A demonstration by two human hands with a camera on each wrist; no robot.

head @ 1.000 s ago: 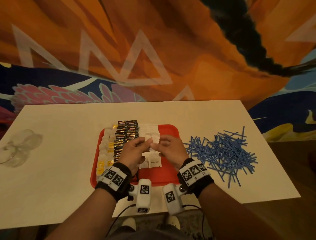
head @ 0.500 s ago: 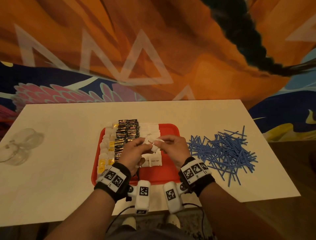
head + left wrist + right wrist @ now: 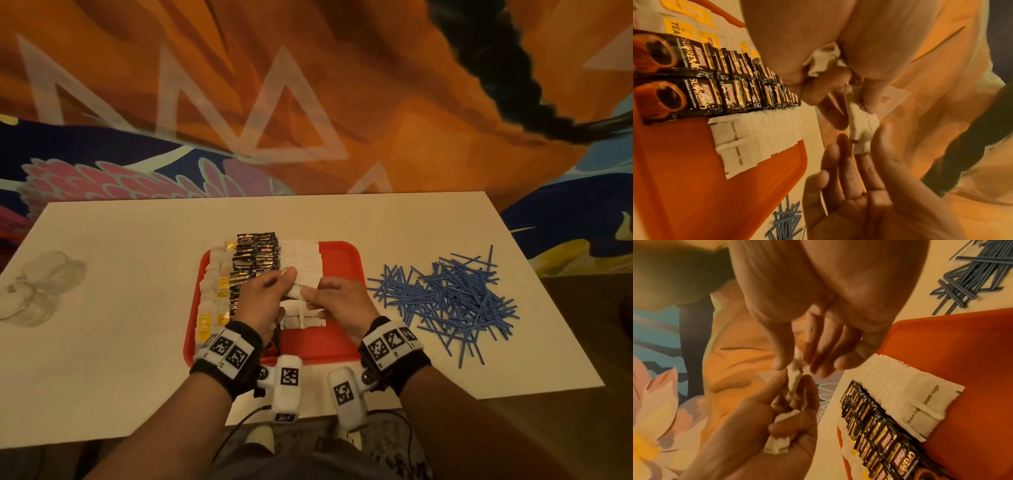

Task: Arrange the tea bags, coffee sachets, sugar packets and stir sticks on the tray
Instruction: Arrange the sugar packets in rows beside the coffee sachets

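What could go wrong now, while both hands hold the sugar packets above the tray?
The left hand holds several crumpled sugar packets; one might slip and disturb the brown sugar row. The packet pinched with the right hand might tear. The stir sticks lie loose off the tray.

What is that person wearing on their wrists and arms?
Bare forearms, no sleeves. Each wrist has a black band carrying white tiles with black square codes. A small white camera pod, also code-marked, hangs under each wrist; a thin black cable trails from the left one.
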